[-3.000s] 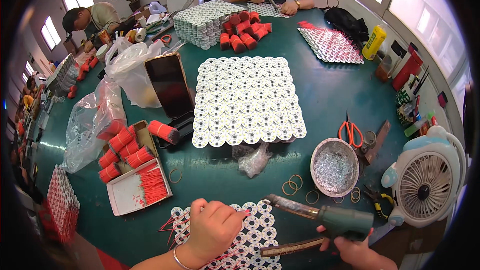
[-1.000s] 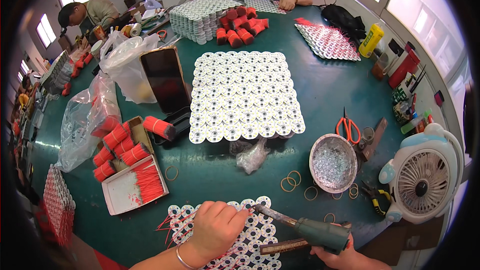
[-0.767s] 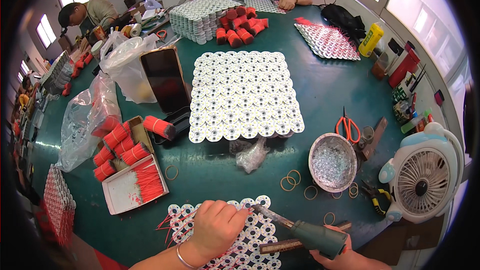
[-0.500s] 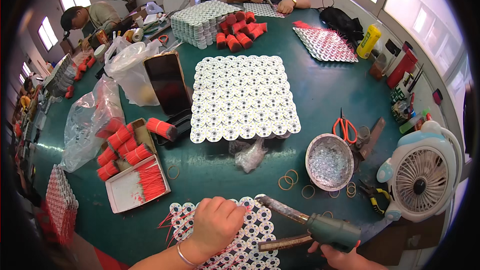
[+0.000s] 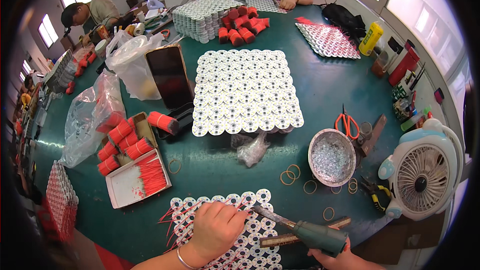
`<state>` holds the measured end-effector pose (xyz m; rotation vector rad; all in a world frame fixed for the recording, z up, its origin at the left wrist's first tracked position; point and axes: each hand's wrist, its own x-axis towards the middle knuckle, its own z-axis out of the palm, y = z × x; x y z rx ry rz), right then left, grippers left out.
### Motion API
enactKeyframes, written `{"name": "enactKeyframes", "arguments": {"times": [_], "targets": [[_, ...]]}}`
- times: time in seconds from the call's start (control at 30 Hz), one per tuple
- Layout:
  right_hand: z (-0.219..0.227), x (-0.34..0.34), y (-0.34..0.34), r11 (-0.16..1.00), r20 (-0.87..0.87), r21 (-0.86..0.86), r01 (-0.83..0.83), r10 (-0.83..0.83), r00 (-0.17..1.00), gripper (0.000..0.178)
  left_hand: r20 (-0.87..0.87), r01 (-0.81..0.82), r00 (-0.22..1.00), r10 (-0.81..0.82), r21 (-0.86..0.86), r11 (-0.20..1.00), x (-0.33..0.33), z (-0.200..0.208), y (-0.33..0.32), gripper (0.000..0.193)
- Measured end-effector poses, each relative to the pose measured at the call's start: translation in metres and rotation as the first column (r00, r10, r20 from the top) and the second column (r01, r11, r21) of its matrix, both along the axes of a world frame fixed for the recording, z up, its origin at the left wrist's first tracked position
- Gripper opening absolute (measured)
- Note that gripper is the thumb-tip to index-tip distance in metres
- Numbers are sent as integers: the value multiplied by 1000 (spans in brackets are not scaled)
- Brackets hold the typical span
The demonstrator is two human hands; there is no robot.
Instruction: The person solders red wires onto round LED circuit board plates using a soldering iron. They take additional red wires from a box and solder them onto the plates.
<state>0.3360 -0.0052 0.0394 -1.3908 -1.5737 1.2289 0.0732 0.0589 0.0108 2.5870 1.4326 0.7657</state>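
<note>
Circuit-board sheet (image 5: 257, 250), head view: lies flat on the green table (image 5: 220, 175) at the lower edge, partly covered by the left hand (image 5: 216, 229). Left fingers narrowed to a pinch, apparently on a red wire (image 5: 244, 207); exact contact hidden. Right hand (image 5: 334, 257) wrapped round the green soldering gun (image 5: 320, 237), its tip just beside the left fingertips. Brown bar (image 5: 277, 240) crosses the sheet's right edge. Handling, judged: sheet likely light, thin, stiff, smooth enough to slide, fragile at its narrow joins; best taken by opposite outer rims. Wire probably soft, springy; pinch near its end. Gun likely heavier, barrel presumably hot: grip body only.
</note>
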Motion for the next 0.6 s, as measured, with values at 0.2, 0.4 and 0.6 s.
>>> {"name": "enactKeyframes", "arguments": {"times": [0.2,0.4,0.6], "targets": [[-1,-1,2,998,85,45,-40,36,996,34,31,5,1000,-5,14,1000,0,-7,0,19],[5,-6,4,980,164,195,-40,8,986,33,35,1,999,-2,14,1000,0,-6,-1,19],[2,2,-1,986,-327,-91,137,-160,931,32,45,-20,999,23,-58,998,1,-4,-2,15]]}}
